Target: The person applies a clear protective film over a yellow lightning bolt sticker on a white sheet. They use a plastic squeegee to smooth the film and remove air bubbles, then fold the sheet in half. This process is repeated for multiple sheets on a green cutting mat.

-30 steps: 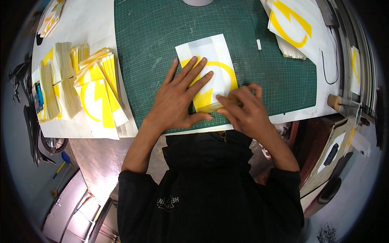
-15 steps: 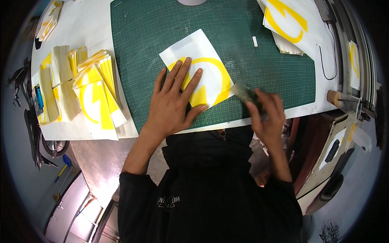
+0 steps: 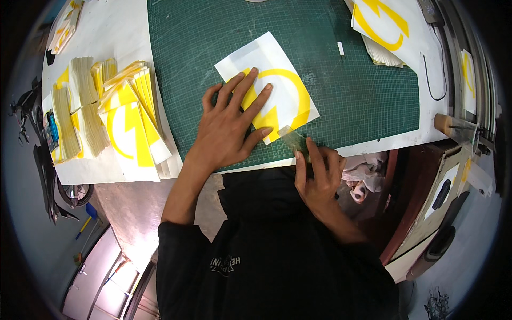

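A white sheet with a yellow printed shape (image 3: 285,89) lies aslant on the green cutting mat (image 3: 368,101). My left hand (image 3: 226,122) rests over its left part, fingers spread, pressing it flat. Between the thumb and fingers of my right hand (image 3: 320,178) is a small, translucent, flat scraper (image 3: 290,137). The scraper's far end reaches the sheet's lower edge, near the yellow area. My right hand itself is at the front edge of the table.
Stacks of yellow-and-white sheets (image 3: 128,125) fill the table's left side. More sheets (image 3: 381,24) lie at the far right, near a black cable (image 3: 434,80). A small white strip (image 3: 341,48) sits on the mat. A wooden-handled tool (image 3: 442,124) is by the right edge.
My right hand has moved left and nearer to me, bringing the scraper to the sheet's lower edge. My left hand stays on the sheet. The whole view has shifted slightly.
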`<state>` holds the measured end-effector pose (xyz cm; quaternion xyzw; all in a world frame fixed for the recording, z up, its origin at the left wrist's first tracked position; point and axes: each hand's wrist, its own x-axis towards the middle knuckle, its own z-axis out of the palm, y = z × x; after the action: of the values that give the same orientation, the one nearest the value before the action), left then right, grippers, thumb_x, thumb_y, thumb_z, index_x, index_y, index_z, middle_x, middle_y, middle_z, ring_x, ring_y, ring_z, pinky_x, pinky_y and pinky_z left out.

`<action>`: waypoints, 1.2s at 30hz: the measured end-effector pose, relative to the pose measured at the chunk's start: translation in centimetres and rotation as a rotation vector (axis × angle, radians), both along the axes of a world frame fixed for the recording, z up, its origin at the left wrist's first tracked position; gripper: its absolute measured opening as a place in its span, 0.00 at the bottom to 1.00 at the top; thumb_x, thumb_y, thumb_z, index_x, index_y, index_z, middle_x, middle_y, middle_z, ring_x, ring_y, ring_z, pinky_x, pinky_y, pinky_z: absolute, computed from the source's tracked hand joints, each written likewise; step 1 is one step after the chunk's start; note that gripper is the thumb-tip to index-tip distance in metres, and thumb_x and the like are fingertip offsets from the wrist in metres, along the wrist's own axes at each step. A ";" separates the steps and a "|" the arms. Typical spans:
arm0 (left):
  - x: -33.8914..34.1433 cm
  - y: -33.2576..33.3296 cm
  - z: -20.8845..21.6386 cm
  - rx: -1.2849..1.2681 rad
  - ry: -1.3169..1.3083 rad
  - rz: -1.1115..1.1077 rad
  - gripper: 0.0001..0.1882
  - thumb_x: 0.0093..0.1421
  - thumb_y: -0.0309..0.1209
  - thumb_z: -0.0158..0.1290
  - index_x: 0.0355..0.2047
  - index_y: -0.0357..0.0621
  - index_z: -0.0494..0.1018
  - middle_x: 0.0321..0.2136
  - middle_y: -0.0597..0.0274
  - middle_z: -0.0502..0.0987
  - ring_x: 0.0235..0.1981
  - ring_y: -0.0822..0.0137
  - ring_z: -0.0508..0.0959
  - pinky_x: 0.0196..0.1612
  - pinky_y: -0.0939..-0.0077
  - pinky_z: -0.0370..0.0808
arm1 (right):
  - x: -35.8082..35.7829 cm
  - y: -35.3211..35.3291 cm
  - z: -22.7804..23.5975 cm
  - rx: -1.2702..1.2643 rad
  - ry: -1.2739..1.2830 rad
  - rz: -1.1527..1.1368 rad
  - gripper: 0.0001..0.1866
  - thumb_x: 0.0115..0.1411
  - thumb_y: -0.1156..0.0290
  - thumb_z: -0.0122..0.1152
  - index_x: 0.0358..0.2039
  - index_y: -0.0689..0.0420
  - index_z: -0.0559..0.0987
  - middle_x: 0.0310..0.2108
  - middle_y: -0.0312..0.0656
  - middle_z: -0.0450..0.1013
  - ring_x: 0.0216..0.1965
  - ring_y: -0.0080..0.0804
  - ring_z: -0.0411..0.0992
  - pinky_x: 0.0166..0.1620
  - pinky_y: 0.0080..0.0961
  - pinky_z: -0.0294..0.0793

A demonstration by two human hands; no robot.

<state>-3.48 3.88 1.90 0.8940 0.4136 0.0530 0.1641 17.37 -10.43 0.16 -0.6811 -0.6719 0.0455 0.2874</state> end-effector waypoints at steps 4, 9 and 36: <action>0.2 0.0 -0.1 -0.010 -0.010 0.005 0.39 0.67 0.54 0.56 0.75 0.58 0.64 0.78 0.51 0.55 0.77 0.49 0.56 0.74 0.42 0.49 | -0.3 0.2 0.6 -0.004 -0.018 0.034 0.21 0.62 0.68 0.74 0.54 0.59 0.84 0.34 0.40 0.75 0.37 0.36 0.74 0.41 0.36 0.65; -0.2 -0.2 -1.1 0.054 -0.001 0.000 0.38 0.67 0.56 0.54 0.74 0.59 0.65 0.77 0.51 0.57 0.76 0.48 0.57 0.74 0.41 0.50 | 9.7 5.5 -0.9 0.029 -0.173 -0.185 0.21 0.63 0.65 0.73 0.56 0.55 0.84 0.39 0.43 0.78 0.40 0.40 0.74 0.45 0.40 0.66; -4.4 -0.4 3.3 -0.332 -0.836 0.370 0.23 0.63 0.20 0.64 0.59 0.35 0.75 0.35 0.58 0.84 0.37 0.71 0.81 0.47 0.74 0.76 | 1.6 7.1 5.7 0.290 0.308 0.243 0.31 0.62 0.83 0.64 0.67 0.65 0.68 0.51 0.58 0.78 0.56 0.51 0.75 0.65 0.52 0.69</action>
<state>-7.90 3.51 5.16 0.6694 0.4670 0.3691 0.4444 19.00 -3.37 5.91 -0.5317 -0.6968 0.0862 0.4735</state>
